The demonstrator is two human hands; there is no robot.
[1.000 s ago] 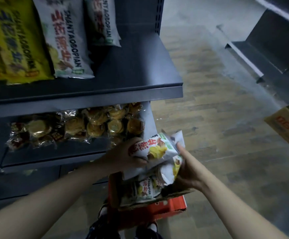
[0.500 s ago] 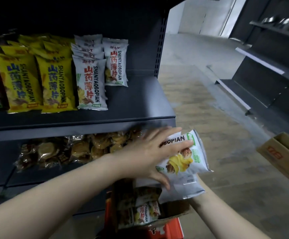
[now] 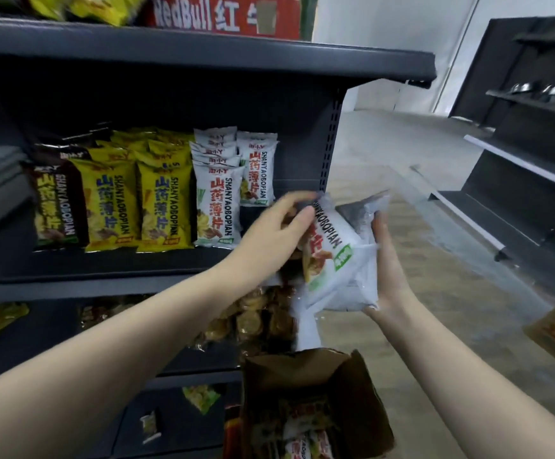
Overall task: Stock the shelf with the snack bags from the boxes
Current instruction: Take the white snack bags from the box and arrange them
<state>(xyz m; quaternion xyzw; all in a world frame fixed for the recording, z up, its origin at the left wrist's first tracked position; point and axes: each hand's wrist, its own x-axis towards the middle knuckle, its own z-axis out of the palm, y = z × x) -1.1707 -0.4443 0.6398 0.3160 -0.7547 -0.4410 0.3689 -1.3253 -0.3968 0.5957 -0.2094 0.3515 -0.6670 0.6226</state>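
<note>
Both hands share the load: my left hand [image 3: 279, 233] pinches the top of a white snack bag [image 3: 332, 250], my right hand [image 3: 388, 270], fingers straight, props the stack of bags [image 3: 364, 283] behind it. Left of them the shelf [image 3: 104, 264] shows brown, yellow and white rows [image 3: 157, 200], with a gap. Below, the box [image 3: 302, 382] holds more; I judge stocking midway.

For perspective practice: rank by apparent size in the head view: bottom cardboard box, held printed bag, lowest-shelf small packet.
bottom cardboard box
held printed bag
small packet
Distances from camera differ, so real sizes stay unsure.
</note>
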